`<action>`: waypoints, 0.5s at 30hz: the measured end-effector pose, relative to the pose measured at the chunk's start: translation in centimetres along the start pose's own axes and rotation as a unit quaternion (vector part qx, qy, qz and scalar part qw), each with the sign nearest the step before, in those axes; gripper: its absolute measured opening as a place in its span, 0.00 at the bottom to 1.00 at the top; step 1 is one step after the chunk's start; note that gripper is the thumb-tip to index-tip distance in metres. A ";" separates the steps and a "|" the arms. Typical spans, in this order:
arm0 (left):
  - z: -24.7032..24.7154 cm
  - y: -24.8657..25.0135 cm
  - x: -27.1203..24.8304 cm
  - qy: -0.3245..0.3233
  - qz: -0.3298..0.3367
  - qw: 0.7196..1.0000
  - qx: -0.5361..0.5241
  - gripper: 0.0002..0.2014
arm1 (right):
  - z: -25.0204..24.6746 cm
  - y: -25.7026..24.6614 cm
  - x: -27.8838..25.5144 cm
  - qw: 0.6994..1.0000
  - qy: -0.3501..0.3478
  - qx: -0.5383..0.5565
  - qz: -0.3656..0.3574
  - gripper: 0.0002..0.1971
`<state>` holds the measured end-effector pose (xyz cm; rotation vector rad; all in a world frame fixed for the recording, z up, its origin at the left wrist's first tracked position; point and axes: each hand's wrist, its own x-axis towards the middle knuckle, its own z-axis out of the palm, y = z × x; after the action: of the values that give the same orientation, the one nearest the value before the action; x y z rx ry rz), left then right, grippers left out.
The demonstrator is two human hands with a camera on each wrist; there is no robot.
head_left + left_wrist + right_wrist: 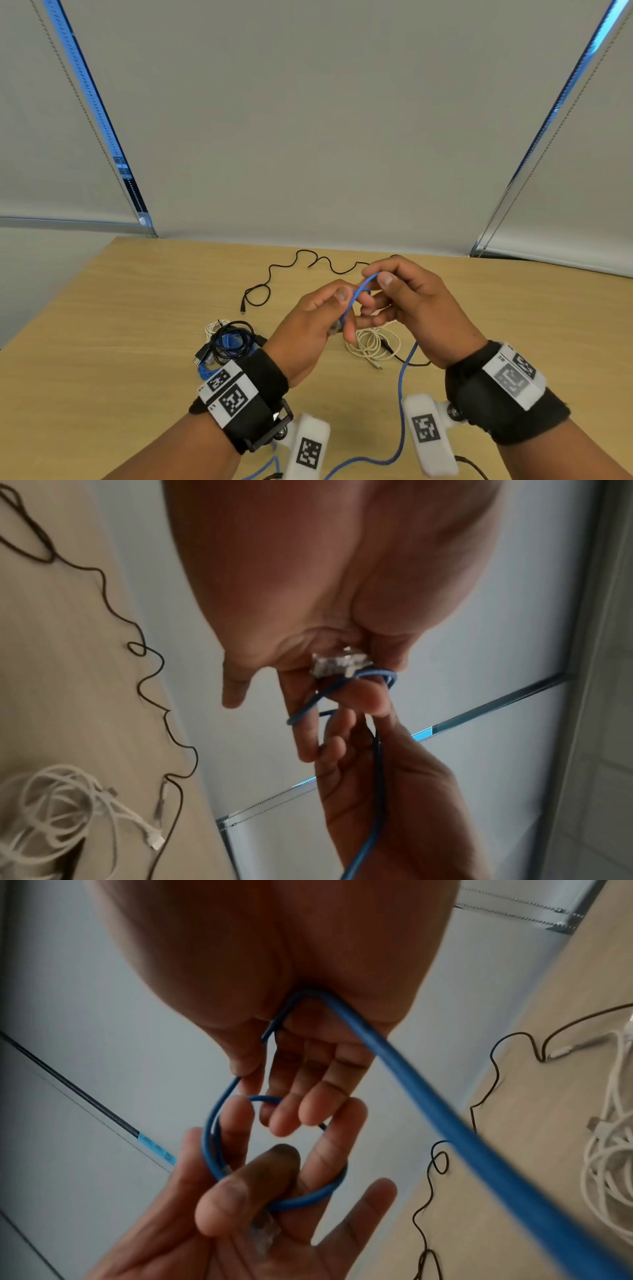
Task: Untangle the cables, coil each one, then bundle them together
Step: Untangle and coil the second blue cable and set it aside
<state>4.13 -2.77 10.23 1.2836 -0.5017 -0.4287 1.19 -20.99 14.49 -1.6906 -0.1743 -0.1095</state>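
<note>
Your left hand thumb-pins the blue cable plug end to anchor the coil while your right hand pinches its first loop, above the white cable.

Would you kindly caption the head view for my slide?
Both hands, left hand and right hand, form a loop in the blue cable above the table.

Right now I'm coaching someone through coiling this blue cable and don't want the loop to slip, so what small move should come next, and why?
Probably: the right hand lays another turn onto the left hand. The left thumb pins the blue cable's first small loop near the clear plug, while the rest trails loose through the right hand toward the table.
</note>
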 end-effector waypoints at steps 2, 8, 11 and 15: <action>0.0 0.0 -0.1 -0.003 0.019 1.000 0.024 0.17 | 0.1 0.3 0.1 1.000 0.005 -0.005 0.001 0.15; -0.7 0.3 -0.4 -0.050 0.011 0.997 0.050 0.13 | 0.1 1.0 0.3 0.999 0.020 -0.034 -0.012 0.14; -1.1 0.7 -0.5 -0.057 0.000 0.998 -0.037 0.13 | -0.6 1.6 0.5 0.999 0.029 -0.032 0.015 0.09; -1.2 1.3 -0.1 -0.063 -0.005 0.970 -0.236 0.14 | -0.5 3.4 -0.5 0.993 -0.046 -0.022 0.108 0.10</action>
<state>4.72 -1.49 11.21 0.8032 -0.4646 -0.6006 1.29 -21.89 11.18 -1.7484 -0.0561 0.1268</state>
